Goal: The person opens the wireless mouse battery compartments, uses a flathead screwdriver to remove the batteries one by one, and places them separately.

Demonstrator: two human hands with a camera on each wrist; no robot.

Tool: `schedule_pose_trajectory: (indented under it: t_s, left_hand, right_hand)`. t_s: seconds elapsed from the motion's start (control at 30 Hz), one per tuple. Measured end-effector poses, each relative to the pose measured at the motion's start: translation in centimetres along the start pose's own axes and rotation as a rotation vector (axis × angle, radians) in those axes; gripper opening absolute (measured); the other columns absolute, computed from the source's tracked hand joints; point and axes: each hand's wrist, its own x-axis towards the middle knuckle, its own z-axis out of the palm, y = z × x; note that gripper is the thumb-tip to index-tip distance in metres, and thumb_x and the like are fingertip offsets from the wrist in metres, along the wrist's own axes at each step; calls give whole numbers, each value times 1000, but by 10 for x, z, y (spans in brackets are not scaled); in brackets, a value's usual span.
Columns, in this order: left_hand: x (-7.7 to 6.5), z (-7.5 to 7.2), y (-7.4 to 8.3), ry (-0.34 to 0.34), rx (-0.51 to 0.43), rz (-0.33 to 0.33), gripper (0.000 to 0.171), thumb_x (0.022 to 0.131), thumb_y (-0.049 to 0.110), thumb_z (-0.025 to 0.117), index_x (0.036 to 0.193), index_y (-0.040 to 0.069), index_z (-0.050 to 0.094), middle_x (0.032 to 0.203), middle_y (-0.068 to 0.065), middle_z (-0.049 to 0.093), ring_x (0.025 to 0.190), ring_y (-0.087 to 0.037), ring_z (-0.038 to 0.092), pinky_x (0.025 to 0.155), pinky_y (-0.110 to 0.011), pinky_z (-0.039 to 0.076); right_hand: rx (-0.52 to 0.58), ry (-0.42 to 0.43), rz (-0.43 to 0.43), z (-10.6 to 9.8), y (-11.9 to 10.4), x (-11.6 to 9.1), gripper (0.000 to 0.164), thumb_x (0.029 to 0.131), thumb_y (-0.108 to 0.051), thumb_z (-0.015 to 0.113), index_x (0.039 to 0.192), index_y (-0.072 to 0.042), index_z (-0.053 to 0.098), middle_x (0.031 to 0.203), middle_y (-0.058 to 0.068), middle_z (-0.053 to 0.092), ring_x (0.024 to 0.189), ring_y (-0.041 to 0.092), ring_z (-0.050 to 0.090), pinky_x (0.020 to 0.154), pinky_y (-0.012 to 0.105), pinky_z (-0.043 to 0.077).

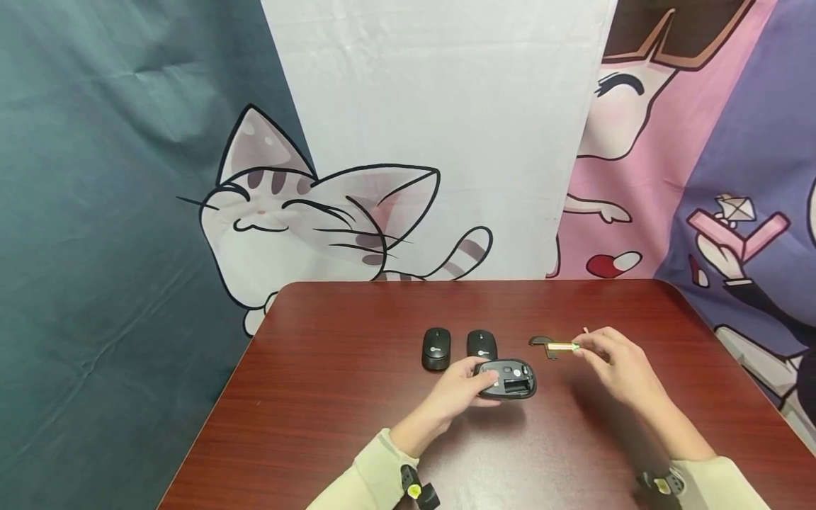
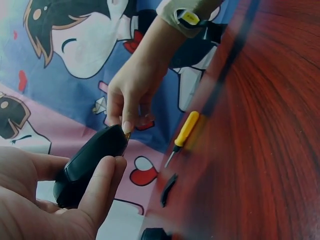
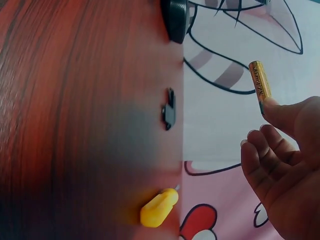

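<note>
above the table [image 1: 287, 425] | left hand [image 1: 457, 389] grips upturned mouse [image 1: 516, 375] | right hand [image 1: 617, 363] pinches battery [image 1: 561, 347], jutting out leftward

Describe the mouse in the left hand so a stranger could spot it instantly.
On the reddish-brown table, two black mice sit side by side. Just nearer the wearer, the left hand holds another mouse. Unlike those two, it is turned underside up, showing an open battery compartment.
</note>
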Motion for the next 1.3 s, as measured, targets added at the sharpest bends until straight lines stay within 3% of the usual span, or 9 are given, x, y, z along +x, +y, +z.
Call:
schedule_pose_trajectory:
  t_s: [0.23, 0.5, 0.67, 1.0, 1.3]
  left_hand:
    - [7, 10, -7, -8, 6, -21, 36, 100, 12, 61, 131, -7, 57, 110, -14, 69, 95, -28, 73, 80, -34, 66]
    - [18, 24, -13, 14, 6, -51, 36, 99, 14, 63, 129, -5, 59, 109, -12, 70, 92, -30, 74, 78, -31, 66]
    - [25, 33, -17, 17, 5, -53, 34, 99, 13, 62, 127, -7, 59, 105, -12, 71, 93, -32, 74, 77, -31, 66]
    - [40, 47, -27, 89, 7, -91, 29, 91, 2, 58, 118, -7, 62, 99, -13, 68, 89, -30, 74, 72, -32, 67]
    - [52, 57, -30, 75, 42, -84, 29, 91, 0, 63, 119, -10, 61, 98, -13, 66, 91, -31, 73, 72, -32, 67]
  right_hand:
    - [-26, -18, 12, 3, 14, -3, 23, 76, -3, 86, 95, -13, 75, 88, 0, 65, 73, 16, 56, 61, 15, 43]
    - [-63, -72, 72, 3, 27, -2, 17, 81, -6, 83, 96, -11, 75, 91, 4, 65, 75, 16, 54, 59, 33, 47]
    - [-77, -99, 105, 4, 34, -2, 16, 82, -8, 83, 96, -11, 75, 91, 6, 65, 76, 19, 55, 60, 38, 47]
    - [-81, -144, 167, 6, 46, -2, 14, 83, -9, 81, 96, -8, 75, 92, 8, 64, 76, 21, 54, 61, 34, 46]
    - [-84, -180, 181, 9, 53, 0, 14, 83, -9, 82, 96, -7, 75, 92, 10, 64, 77, 25, 55, 62, 38, 47]
